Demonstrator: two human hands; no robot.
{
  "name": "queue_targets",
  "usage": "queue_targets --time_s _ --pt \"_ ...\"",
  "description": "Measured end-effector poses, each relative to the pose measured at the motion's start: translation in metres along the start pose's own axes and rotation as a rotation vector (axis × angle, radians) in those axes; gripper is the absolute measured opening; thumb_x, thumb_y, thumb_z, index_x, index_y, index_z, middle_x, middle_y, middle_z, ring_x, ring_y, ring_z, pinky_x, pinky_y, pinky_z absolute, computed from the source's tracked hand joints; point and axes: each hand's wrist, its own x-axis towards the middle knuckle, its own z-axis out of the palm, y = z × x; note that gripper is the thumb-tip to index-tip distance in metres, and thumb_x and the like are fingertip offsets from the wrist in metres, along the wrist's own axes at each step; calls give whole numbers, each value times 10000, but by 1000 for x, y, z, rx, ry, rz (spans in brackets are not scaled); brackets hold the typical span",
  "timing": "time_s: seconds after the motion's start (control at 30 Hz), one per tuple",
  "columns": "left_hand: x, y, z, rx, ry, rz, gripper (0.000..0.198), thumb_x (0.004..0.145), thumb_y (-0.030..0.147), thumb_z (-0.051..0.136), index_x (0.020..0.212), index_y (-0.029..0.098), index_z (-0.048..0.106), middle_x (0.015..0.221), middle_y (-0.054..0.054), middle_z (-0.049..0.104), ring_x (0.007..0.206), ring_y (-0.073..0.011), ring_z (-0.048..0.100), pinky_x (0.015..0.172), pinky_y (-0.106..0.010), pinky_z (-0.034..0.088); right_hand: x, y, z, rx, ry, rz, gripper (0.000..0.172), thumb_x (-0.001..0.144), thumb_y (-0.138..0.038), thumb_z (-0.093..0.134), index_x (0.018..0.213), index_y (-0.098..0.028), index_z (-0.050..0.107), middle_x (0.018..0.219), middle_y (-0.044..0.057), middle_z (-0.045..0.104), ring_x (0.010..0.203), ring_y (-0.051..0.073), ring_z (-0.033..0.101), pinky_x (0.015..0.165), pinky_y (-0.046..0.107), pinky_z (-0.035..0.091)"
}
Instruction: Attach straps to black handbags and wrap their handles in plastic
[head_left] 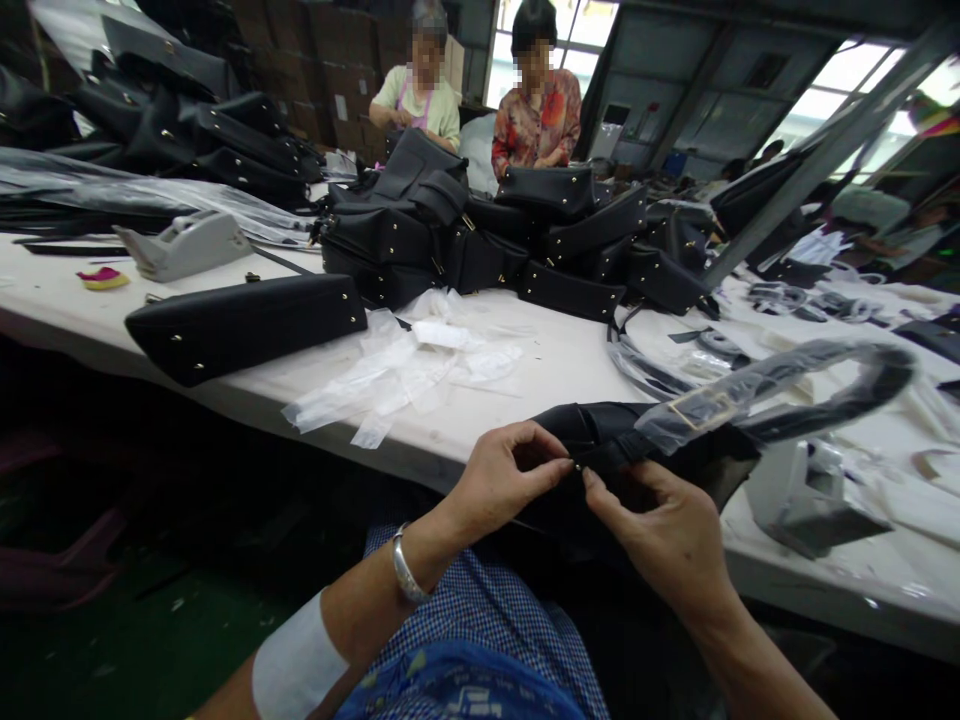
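A black handbag rests over my lap against the table edge. Its handle is wrapped in clear plastic film and has a gold-coloured buckle. My left hand pinches the bag's edge between thumb and forefinger, beside a tiny shiny metal piece. From the other side, my right hand grips the same edge, its thumb close to that piece and its fingers partly behind the leather. The lower part of the bag is dark and hard to make out.
Crumpled plastic film lies on the white table. A black bag is on its side at left, near a tape dispenser. Another dispenser stands at right. Piled bags separate me from two people across the table.
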Motion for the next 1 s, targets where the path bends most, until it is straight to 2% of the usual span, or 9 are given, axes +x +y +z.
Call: queue_targets --time_s 0.13,0.23,0.37,0.47,0.53,0.67,0.8,0.87,1.0 --pt "2 -4 -4 0 -29 -15 133 817 264 739 861 142 712 812 -37 718 751 -156 656 691 -247 516 3 -5 -2 -15 -65 -57 261 850 -436 672 922 -209 776 853 43 798 754 259 741 716 325 585" --pt "3 1 -8 59 -14 21 145 859 277 699 939 157 710 889 -51 730 821 -182 679 759 -281 536 5 -6 -15 -12 -164 -108 283 895 -443 630 1017 -233 774 1012 48 792 927 275 738 835 343 581" --pt "5 23 -8 249 75 239 256 936 290 610 1168 202 671 1190 -87 687 1111 -231 629 958 -355 507 6 9 -38 64 -141 20 386 906 -548 578 1005 -236 782 976 68 794 896 281 748 790 360 609" --pt "12 44 -1 419 -18 401 347 935 316 628 1268 218 637 1268 -87 669 1211 -257 572 1074 -412 418 13 24 -52 335 -68 199 515 895 -653 535 966 -198 767 941 105 789 760 258 756 693 361 636" --pt "17 56 5 479 -132 401 395 903 316 678 1284 218 640 1236 -87 693 1166 -276 598 1053 -431 427 22 26 -58 595 -31 227 526 886 -658 557 1036 -186 735 1067 127 769 870 262 756 780 376 640" --pt "30 67 14 325 -245 256 405 819 221 761 1218 241 691 1113 -49 748 1024 -251 675 950 -374 503 44 2 -73 934 -18 150 427 891 -589 611 1084 -217 697 1135 99 754 1071 255 709 958 385 579" --pt "38 60 16 129 -117 159 355 739 184 809 1084 176 723 988 -55 770 952 -242 703 894 -337 534 58 -34 -82 1060 21 113 279 834 -454 734 1024 -251 711 1075 53 774 1008 240 730 880 353 605" --pt "39 55 14 105 -100 180 401 752 231 809 1134 171 701 1079 -80 754 1035 -263 684 944 -365 518 60 -44 -79 1101 -7 89 248 823 -406 755 1009 -245 721 1046 48 779 966 237 739 831 339 612" --pt "34 57 10 9 -267 249 676 821 448 752 1414 222 519 1395 -110 595 1250 -297 569 1064 -405 439 62 -47 -67 1076 2 19 246 810 -386 777 979 -213 732 1019 59 782 960 239 733 874 346 582"
